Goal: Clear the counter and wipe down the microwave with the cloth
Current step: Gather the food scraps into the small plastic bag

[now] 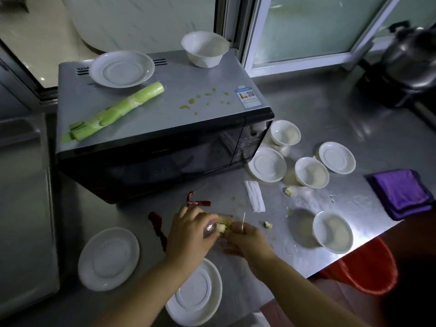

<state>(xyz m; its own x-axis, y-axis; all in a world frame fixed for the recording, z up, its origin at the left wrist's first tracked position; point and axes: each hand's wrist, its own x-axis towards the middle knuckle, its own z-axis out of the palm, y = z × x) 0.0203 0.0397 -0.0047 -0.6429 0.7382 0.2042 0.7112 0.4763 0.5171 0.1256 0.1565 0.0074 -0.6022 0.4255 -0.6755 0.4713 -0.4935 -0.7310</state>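
Both hands meet low over the steel counter (330,119) in front of the microwave (165,128): the left hand (188,234) curls its fingers round a bundle of scraps (223,226), and the right hand (245,239) pinches the same bundle from the other side. The folded purple cloth (403,193) lies well apart at the counter's right edge. A green stalk (113,112), a plate (121,68) and a bowl (204,48) sit on the microwave's top.
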